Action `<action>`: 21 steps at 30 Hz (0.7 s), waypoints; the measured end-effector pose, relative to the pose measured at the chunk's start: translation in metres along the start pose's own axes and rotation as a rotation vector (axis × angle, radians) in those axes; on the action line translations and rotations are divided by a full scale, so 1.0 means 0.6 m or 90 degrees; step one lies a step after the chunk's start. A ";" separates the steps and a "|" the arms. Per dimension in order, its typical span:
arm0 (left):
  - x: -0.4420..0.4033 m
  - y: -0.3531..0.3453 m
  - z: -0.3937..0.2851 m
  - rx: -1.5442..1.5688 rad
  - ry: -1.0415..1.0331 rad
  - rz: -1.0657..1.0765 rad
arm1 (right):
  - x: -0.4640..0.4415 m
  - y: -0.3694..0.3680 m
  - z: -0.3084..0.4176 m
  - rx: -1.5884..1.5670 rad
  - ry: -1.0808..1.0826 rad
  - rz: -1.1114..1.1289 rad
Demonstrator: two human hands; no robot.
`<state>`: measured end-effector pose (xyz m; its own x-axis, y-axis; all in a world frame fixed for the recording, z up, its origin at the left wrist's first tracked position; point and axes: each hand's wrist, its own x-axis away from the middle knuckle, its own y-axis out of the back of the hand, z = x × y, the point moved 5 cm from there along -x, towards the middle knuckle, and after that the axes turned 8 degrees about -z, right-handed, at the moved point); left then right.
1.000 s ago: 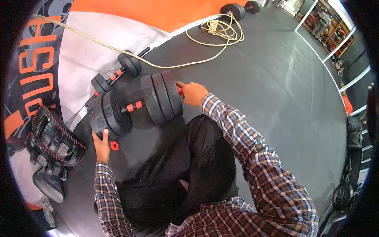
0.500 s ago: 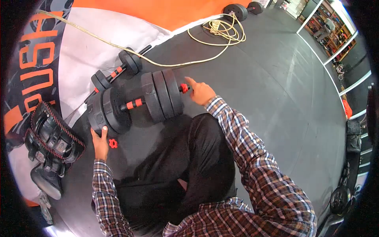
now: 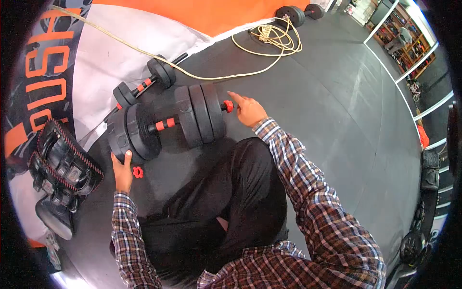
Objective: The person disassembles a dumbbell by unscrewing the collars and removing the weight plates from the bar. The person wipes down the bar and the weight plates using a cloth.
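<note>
A black dumbbell with a red-banded bar [image 3: 166,124] lies on the mat before my folded legs, loaded with thick weight plates at both ends. My left hand [image 3: 122,174] grips the lower edge of the outer left weight plate [image 3: 117,135], thumb on the rim. At the bar's right end sits a red star nut [image 3: 228,106]. Beside it is my right hand [image 3: 250,111], index finger stretched past the bar end and the other fingers curled; whether it touches the nut is unclear. A second red star nut [image 3: 138,172] lies loose on the mat by my left hand.
Another dumbbell [image 3: 144,85] rests behind, against the wall padding. Black strike pads [image 3: 67,164] stand at the left. A yellowish cable [image 3: 207,78] runs across to a coil, near a further dumbbell [image 3: 291,16]. A person [image 3: 400,39] is far off at upper right.
The view has shifted slightly. My right index finger has moved a little around the red nut; my left hand stays on the plate.
</note>
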<state>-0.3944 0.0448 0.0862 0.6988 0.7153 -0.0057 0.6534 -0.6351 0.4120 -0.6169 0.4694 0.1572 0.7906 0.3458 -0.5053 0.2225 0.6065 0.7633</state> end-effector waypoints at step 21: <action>-0.001 -0.002 -0.008 0.036 -0.018 0.029 | 0.002 -0.019 -0.060 -0.067 0.033 0.077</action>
<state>-0.3968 0.0466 0.0901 0.7362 0.6766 -0.0146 0.6351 -0.6832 0.3603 -0.6391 0.4885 0.1336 0.7765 0.4561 -0.4349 0.0641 0.6293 0.7745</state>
